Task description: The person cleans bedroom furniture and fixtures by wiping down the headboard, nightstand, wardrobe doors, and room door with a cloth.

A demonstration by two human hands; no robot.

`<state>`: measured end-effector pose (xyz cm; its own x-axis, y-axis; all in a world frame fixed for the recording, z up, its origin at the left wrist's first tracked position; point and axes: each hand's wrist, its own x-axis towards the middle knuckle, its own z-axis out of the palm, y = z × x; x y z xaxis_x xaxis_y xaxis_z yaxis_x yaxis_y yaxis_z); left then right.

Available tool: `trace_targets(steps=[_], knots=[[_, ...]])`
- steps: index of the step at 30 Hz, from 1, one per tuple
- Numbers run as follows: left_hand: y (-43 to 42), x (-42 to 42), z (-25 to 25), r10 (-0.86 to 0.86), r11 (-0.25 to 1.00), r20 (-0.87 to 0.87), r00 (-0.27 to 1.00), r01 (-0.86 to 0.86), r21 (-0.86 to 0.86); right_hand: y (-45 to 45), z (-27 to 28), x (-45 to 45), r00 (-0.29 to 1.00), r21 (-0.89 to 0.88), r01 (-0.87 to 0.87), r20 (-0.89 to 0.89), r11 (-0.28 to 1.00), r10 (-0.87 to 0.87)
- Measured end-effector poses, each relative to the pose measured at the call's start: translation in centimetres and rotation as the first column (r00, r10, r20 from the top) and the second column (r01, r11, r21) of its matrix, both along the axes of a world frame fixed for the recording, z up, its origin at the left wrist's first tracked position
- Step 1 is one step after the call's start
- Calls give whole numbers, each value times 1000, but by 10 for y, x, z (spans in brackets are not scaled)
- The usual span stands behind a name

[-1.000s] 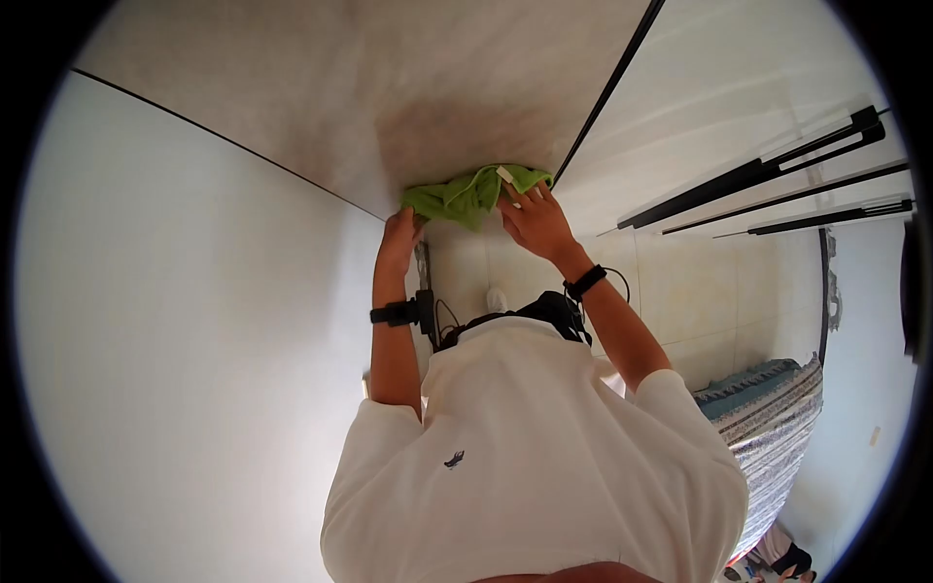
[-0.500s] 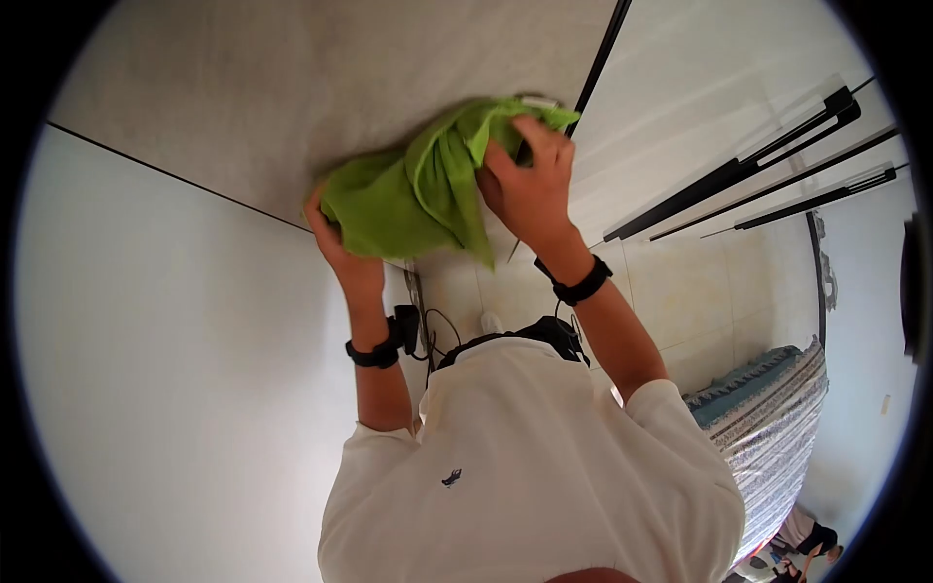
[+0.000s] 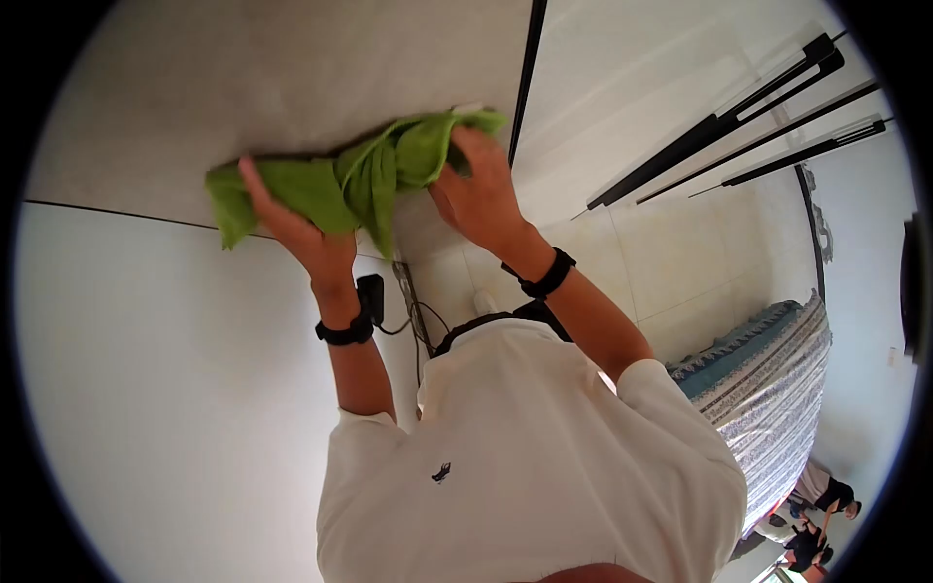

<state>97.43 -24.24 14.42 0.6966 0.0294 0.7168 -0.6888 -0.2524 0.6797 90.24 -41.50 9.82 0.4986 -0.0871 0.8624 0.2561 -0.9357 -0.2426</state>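
Observation:
A bright green cloth [image 3: 312, 190] lies bunched and twisted against a grey-brown surface [image 3: 292, 78], partly along its lower edge. My left hand [image 3: 297, 233] grips the cloth's left part, with a loose corner hanging to its left. The fingers of my right hand [image 3: 483, 194] are curled into the folds at the cloth's right end. A small pale patch, perhaps a label, shows at the top edge of the cloth. Both wrists carry black bands, and a dark box is attached beside the left one.
A white panel [image 3: 175, 340] fills the left side. Long black handle-like bars [image 3: 709, 131] run along the pale surface at right. A striped fabric cover [image 3: 768, 384] is lower right, with people [image 3: 821, 515] beyond it. Dark cables [image 3: 420, 321] hang near my waist.
Both hands and the cloth have shifted left in view. My left hand has moved further over the cloth, and the cloth now looks longer and flatter between the hands.

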Motion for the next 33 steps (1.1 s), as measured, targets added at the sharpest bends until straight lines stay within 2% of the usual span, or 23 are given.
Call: trace_targets(steps=[2, 4, 7, 9, 10, 11, 12, 13, 15, 16, 18, 20, 23, 24, 25, 26, 27, 28, 29, 31, 32, 33], knots=[[-18, 3, 19, -13, 975, 114, 993, -13, 223, -10, 20, 1, 998, 21, 55, 41, 998, -56], [-35, 1, 5, -45, 960, 112, 993, 12, 280, -21, 20, -1, 990, 49, 115, 80, 992, -119], [-61, -15, -49, -148, 899, 54, 988, 111, 424, -51, -32, -10, 988, 15, 149, 42, 989, -150], [-74, -25, -95, -210, 830, -88, 974, 225, 510, -74, -72, -26, 981, -48, 117, -149, 992, -123], [-78, -33, -111, -208, 828, -89, 974, 223, 514, -81, -92, -34, 982, -43, 115, -149, 992, -120], [-82, -40, -124, -238, 772, -51, 970, 220, 597, -87, -111, -42, 972, -59, 142, -183, 988, -150], [-85, -44, -134, -274, 709, -11, 962, 210, 674, -91, -114, -47, 960, -77, 172, -211, 982, -184], [-87, -47, -142, -279, 706, 0, 960, 205, 678, -94, -117, -52, 962, -72, 178, -199, 981, -189], [-98, -53, -140, -287, 688, -316, 904, 424, 588, -102, -102, -62, 956, -25, 138, -259, 990, -139], [-105, -49, -138, -305, 679, -310, 900, 434, 592, -112, -95, -63, 955, -23, 157, -252, 987, -158], [-117, -49, -91, -254, 850, 16, 967, 215, 481, -122, -48, -66, 982, -48, 141, -123, 989, -146], [-139, -56, -11, -294, 903, 0, 956, 278, 326, -136, -11, -60, 974, -5, 225, -21, 974, -225], [-169, -67, 90, -338, 874, -110, 935, 355, 330, -158, 60, -60, 948, -4, 280, 158, 960, -275], [-183, -78, 108, -339, 868, -129, 932, 363, 340, -166, 75, -60, 935, 4, 292, 209, 956, -287], [-197, -80, 106, -335, 867, -133, 933, 360, 345, -175, 82, -60, 918, 11, 307, 262, 952, -299], [-214, -79, 104, -293, 881, 160, 943, 201, 427, -182, 79, -62, 919, 15, 303, 261, 953, -297], [-228, -82, 102, -252, 889, 444, 860, 25, 457, -190, 74, -65, 925, -2, 318, 219, 948, -310], [-240, -88, 98, -225, 874, 482, 847, -43, 483, -200, 67, -68, 928, -22, 334, 183, 942, -325], [-250, -88, 85, -224, 875, 489, 843, -47, 481, -211, 55, -71, 926, -20, 334, 191, 942, -325], [-268, -84, 42, -309, 796, 294, 904, 77, 601, -227, 16, -82, 897, 62, 425, 104, 903, -429], [-275, -88, 22, -336, 718, 171, 926, 134, 683, -233, -6, -91, 895, 66, 427, 107, 902, -432], [-283, -94, 2, -347, 631, 46, 937, 197, 750, -239, -30, -99, 889, 124, 454, 7, 882, -458]])
